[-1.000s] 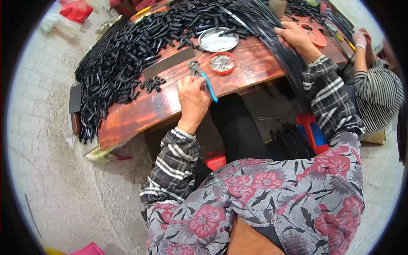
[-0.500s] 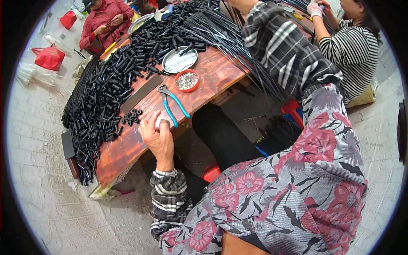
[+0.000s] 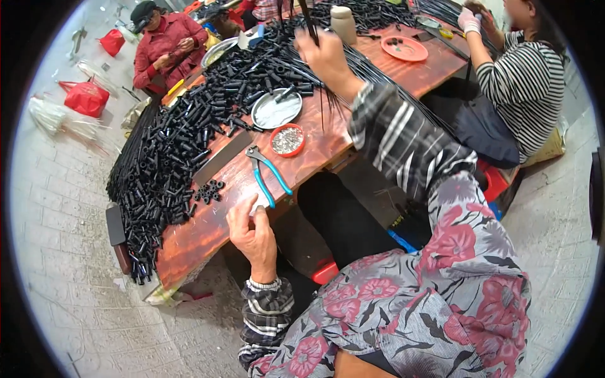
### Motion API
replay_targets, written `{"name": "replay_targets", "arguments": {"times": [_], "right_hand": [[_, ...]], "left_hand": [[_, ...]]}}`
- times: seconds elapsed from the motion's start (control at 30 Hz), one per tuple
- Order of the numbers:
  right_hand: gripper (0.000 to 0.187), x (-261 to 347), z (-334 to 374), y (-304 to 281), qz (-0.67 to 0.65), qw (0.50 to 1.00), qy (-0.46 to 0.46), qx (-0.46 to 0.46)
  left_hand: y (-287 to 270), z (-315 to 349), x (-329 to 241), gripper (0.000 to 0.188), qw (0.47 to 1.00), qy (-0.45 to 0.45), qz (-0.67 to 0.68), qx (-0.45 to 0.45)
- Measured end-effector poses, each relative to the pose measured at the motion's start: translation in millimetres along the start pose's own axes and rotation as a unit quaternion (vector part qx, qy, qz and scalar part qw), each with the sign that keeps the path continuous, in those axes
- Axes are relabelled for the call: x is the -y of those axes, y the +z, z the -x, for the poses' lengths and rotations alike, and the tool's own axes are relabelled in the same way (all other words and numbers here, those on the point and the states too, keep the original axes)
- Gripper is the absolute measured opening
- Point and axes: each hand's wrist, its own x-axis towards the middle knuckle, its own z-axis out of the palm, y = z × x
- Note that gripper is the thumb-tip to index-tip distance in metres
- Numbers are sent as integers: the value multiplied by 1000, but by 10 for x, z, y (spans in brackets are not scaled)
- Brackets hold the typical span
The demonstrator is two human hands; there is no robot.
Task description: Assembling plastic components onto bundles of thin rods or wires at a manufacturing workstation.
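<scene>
My left hand (image 3: 253,242) hovers by the table's front edge, loosely curled, its thumb and index finger apart and nothing visible between them. Blue-handled pliers (image 3: 267,177) lie on the tabletop just beyond it. Further out, my right hand (image 3: 329,62) is raised over the table, closed around a bundle of thin black rods (image 3: 308,17). Their lower ends dangle under the hand, beside a spread of similar long rods (image 3: 372,74). Short black tubes (image 3: 170,142) are heaped to the left. A few small black rings (image 3: 209,191) sit near the pliers.
On the table (image 3: 189,242) are a flat metal blade (image 3: 222,157), a metal dish of white material (image 3: 274,112), a red dish of small metal bits (image 3: 288,140), a pale jar (image 3: 343,25) and a pink plate (image 3: 409,50). Co-workers sit at the far left and right (image 3: 526,82).
My right hand has come down and nearer from the top edge, bringing the black rods into view. My left hand stays by the table edge. The whole view has shifted slightly.
</scene>
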Motion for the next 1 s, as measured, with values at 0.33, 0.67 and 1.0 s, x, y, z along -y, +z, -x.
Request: {"name": "replay_targets", "arguments": {"times": [0.33, 0.67, 1.0], "right_hand": [[28, 946, 36, 46, -72, 887, 207, 407], [23, 1105, -225, 219, -49, 744, 86, 660], [15, 1073, 323, 241, -96, 729, -3, 678]], "left_hand": [[56, -128, -442, 14, 993, -36, 115, 6], [303, -443, -975, 20, 925, -157, 344, 40], [-38, -953, -822, 25, 796, -141, 570, -146]]}}
